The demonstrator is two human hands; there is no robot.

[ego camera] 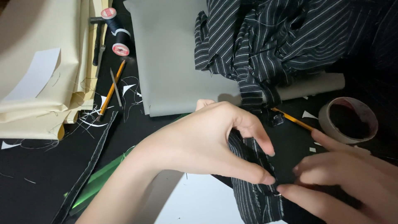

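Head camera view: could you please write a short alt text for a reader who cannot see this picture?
Two bare hands, the left hand and the right hand, pinch a dark striped fabric strip on a black table. Around them lie grey cloth, cream fabric, two thread spools, pencils and a tape roll.

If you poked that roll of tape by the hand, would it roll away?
Probably not: the roll of tape lies flat on its side on the black table, so a poke would likely just slide it. It looks hollow, so it is probably light. Stood on edge, it might roll.
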